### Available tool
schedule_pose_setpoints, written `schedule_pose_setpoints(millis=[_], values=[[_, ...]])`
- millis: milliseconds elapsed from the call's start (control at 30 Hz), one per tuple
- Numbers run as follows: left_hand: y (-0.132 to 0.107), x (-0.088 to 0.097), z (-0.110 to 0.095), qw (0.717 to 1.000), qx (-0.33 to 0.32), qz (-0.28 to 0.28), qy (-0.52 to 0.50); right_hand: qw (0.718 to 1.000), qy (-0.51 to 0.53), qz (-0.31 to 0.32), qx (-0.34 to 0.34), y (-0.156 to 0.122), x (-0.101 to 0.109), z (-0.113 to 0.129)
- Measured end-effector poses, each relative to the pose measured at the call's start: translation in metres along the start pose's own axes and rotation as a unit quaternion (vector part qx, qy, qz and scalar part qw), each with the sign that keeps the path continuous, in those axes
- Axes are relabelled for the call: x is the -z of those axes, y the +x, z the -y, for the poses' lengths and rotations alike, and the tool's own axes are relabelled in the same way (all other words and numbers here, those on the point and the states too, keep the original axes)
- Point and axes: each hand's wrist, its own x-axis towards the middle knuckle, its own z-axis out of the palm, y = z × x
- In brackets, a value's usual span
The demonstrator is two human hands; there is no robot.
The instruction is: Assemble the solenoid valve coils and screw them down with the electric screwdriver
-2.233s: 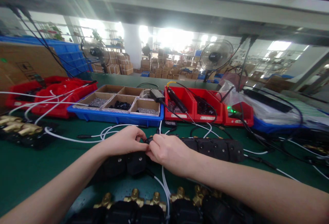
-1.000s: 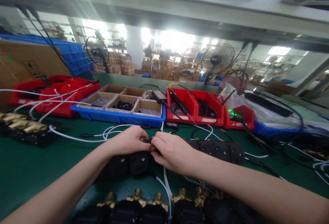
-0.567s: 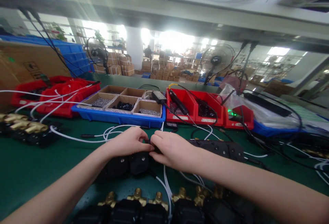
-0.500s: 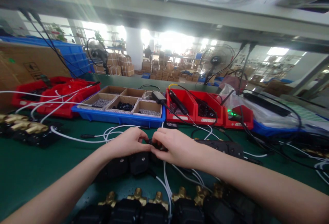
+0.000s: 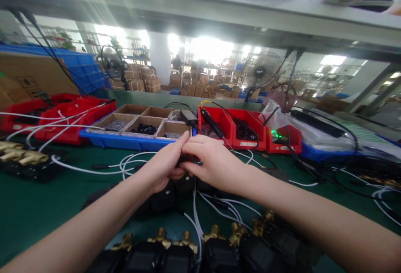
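My left hand (image 5: 166, 160) is turned on its side at mid-table, thumb up and fingers curled in. Against it, my right hand (image 5: 216, 162) is closed, fingers bent toward the left palm. Whatever they grip between them is dark and mostly covered by the fingers. Just under the hands sits a black housing (image 5: 184, 185) with a screw, beside another black housing (image 5: 162, 201). White cables (image 5: 194, 210) run from beneath my right hand toward the near edge. Nearer me stands a row of black units (image 5: 178, 260) topped with brass fittings (image 5: 214, 233).
Behind the hands stand a blue tray (image 5: 131, 142) with cardboard compartments of small parts and several red bins (image 5: 247, 143). A black pen-shaped tool (image 5: 213, 123) rests on one bin. Brass-fitted units (image 5: 21, 160) lie left; black cables (image 5: 313, 173) cross the right. A shelf (image 5: 156, 10) hangs overhead.
My left hand has rolled from a fingertip pinch to thumb-up, closer against my right hand. The right hand stays curled beside it. The view has shifted slightly.
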Motion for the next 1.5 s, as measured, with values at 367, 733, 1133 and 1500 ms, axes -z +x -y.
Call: schedule_pose_setpoints(millis=[367,733,1133,1500], values=[[0.018,0.009,0.003,0.985,0.020,0.108,0.136,0.958,0.249,-0.045,-0.135,-0.028,0.005,-0.025],[0.037,0.017,-0.002,0.946,-0.077,0.095,0.301,0.936,0.292,-0.030,-0.195,-0.034,0.006,-0.039],[0.062,0.035,-0.001,0.808,-0.108,0.232,0.530,0.997,-0.016,0.051,-0.064,-0.046,-0.016,-0.045],[0.064,0.038,0.001,0.823,-0.089,0.252,0.501,0.986,-0.114,0.034,0.121,-0.051,-0.025,-0.056]])
